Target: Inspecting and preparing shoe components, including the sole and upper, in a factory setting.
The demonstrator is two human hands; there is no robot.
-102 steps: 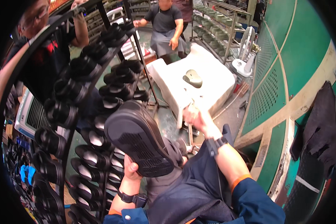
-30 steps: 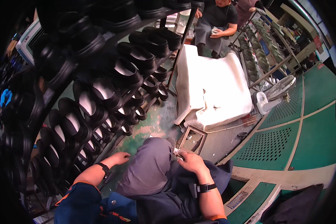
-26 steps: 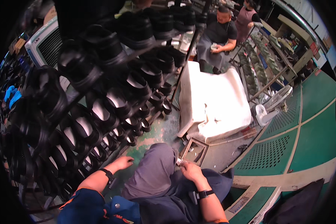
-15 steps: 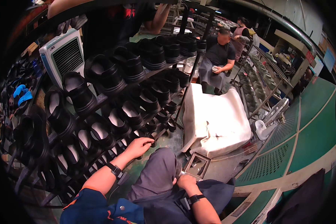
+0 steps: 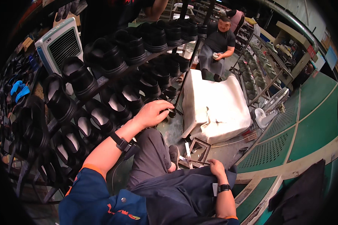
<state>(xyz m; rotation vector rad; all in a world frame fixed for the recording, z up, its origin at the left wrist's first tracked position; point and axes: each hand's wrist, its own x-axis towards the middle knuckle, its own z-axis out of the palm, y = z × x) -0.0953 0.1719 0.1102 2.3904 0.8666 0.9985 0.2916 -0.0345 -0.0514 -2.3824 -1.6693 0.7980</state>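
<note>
My left hand [image 5: 154, 113] reaches out over the lower tiers of a shoe rack, fingers stretched forward and slightly bent. Its fingertips are beside the heel of a black shoe [image 5: 172, 113]; whether they touch it I cannot tell. My right hand [image 5: 216, 168] is at the edge of the dark apron [image 5: 176, 189] over my lap, fingers curled. A thin dark rod [image 5: 200, 162] runs up to these fingers; whether they grip it or the cloth is unclear. Rows of black shoes with pale insoles, among them one upper shoe [image 5: 79, 77], fill the rack [image 5: 103, 80].
A pale cloth-covered block [image 5: 218, 105] stands ahead, a metal frame [image 5: 201, 150] before it. A seated person [image 5: 218, 45] holds a small object beyond. Green panels [image 5: 315, 123] and a white fan [image 5: 264, 116] are at right; an air cooler [image 5: 62, 45] stands behind the rack.
My left hand has moved forward and right along the rack. My right hand has gone from beside my knee to the right, by the apron's edge. My knee has shifted, and my foot now shows.
</note>
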